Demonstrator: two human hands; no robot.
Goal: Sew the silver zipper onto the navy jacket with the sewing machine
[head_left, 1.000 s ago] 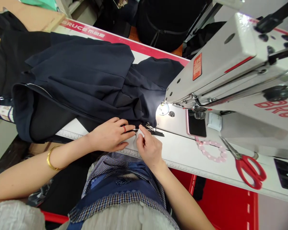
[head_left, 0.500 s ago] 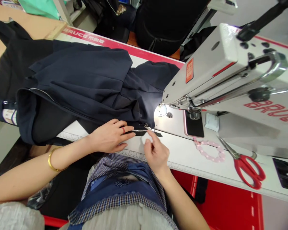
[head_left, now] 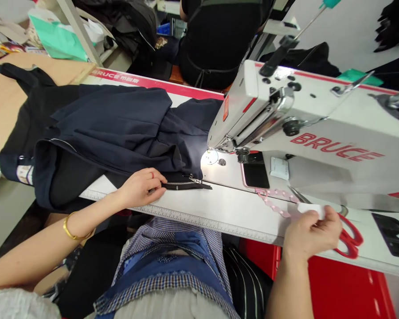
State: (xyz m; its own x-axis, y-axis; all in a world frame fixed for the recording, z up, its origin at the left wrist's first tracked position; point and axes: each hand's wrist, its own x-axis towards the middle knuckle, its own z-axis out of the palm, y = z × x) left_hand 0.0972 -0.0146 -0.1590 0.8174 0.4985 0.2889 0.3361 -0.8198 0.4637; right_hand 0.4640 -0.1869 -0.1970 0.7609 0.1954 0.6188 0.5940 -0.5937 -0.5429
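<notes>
A dark navy garment (head_left: pixel 113 128) lies spread over the sewing table (head_left: pixel 219 208), its silver zipper (head_left: pixel 186 182) running along the front edge toward the needle. My left hand (head_left: pixel 140 187) rests on the cloth at the zipper's left end, fingers curled and pressing it down. Far to the right, my right hand (head_left: pixel 310 235) is pinched on a small white piece (head_left: pixel 310 208), right beside the red-handled scissors (head_left: pixel 349 237). The white sewing machine (head_left: pixel 306 133) stands over the table's right half.
A phone (head_left: pixel 255 174) with a pink bead strap (head_left: pixel 274 201) lies under the machine arm. A black object (head_left: pixel 394 230) sits at the far right. Another person in black (head_left: pixel 219 40) sits beyond the table. A wooden board (head_left: pixel 3 102) is at left.
My right hand left the zipper and swung far right to the scissors, now pinching a small white piece. The left hand stayed on the cloth. The camera tilted up.
</notes>
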